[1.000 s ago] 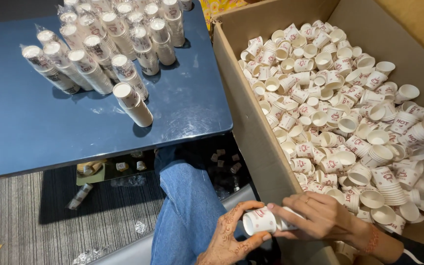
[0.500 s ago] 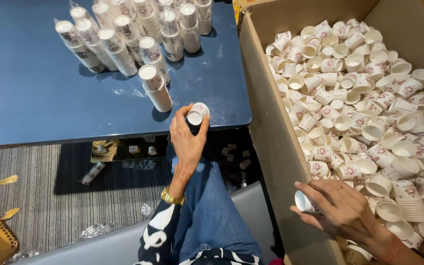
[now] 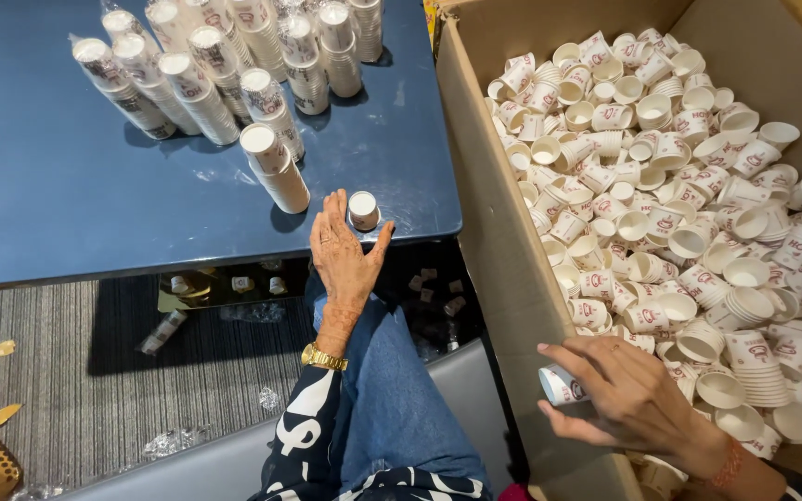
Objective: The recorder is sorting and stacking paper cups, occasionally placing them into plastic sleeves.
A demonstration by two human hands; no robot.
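Left hand: the left hand point(image 3: 343, 249) lies at the near edge of the dark blue surface point(image 3: 58, 199), fingers spread open around a short stack of small white paper cups point(image 3: 363, 210) standing upright on it, thumb and forefinger just beside the stack; whether they touch it, I cannot tell.
Right hand: the right hand point(image 3: 626, 394) hangs over the near corner of the large brown cardboard box point(image 3: 492, 232), fingers closed on a white paper cup with red print point(image 3: 563, 384), held on its side.
Box contents: loose white paper cups point(image 3: 689, 213), heaped, some nested.
Far side of surface: plastic-wrapped sleeves of stacked cups point(image 3: 225, 70), lying in rows.
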